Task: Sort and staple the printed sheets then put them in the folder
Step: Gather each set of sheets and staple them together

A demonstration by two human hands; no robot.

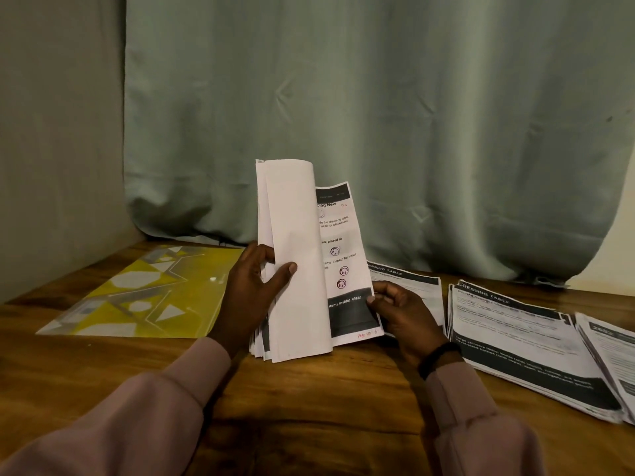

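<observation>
The left hand [252, 297] grips a bundle of printed sheets [299, 262] standing upright on the wooden table [309, 400], its front pages curled back, while the right hand [402, 314] pinches the exposed page's lower right edge. A yellow patterned folder [137, 297] lies flat to the left, and more printed stacks [522, 345] lie to the right.
</observation>
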